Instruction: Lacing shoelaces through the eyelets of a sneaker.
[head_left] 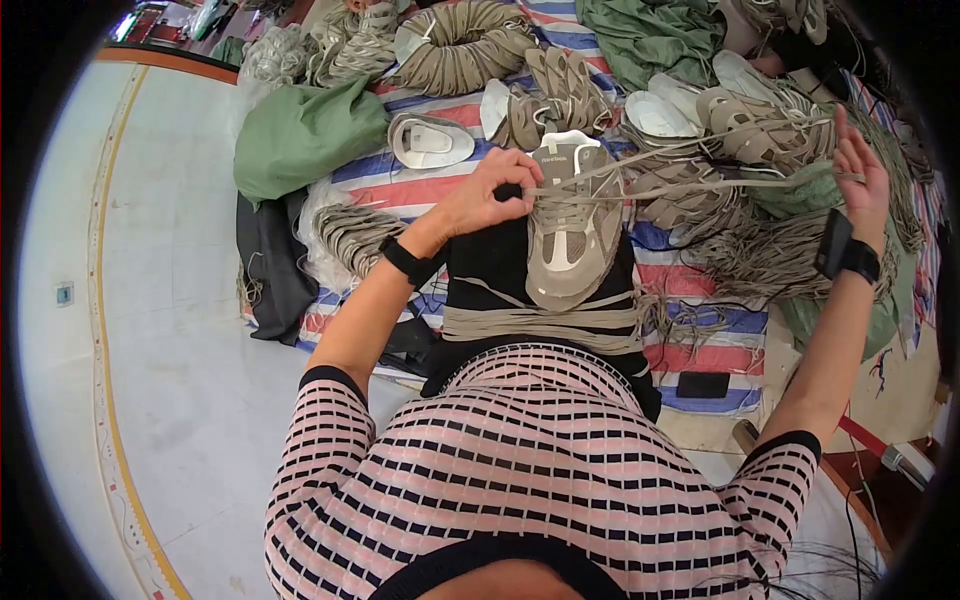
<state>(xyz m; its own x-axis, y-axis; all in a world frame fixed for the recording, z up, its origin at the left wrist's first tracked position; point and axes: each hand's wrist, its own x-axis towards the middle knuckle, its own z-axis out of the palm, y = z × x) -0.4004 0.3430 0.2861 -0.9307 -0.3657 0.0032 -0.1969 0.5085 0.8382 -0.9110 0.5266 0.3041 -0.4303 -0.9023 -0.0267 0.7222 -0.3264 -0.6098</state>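
Note:
A beige-grey sneaker (572, 245) lies on my lap, its toe toward me and its pale collar away. My left hand (498, 188) is closed in a pinch at the shoe's left side, on a beige shoelace. A small black thing (508, 191) shows by its fingers; I cannot tell what it is. Out to the right, my right hand (860, 172) is raised with its fingers fairly straight and holds the shoelace (740, 184). Two lace strands stretch nearly level from the shoe to that hand. More beige laces (540, 328) lie across my black-covered lap.
Shoe uppers (760, 125) and a lace bundle (765, 245) lie to the right. A ring of uppers (465, 48) lies at the back, on a striped sheet (700, 356). Left are a green bag (305, 140) and white insole-like piece (430, 141). A black flat object (703, 385) lies near right.

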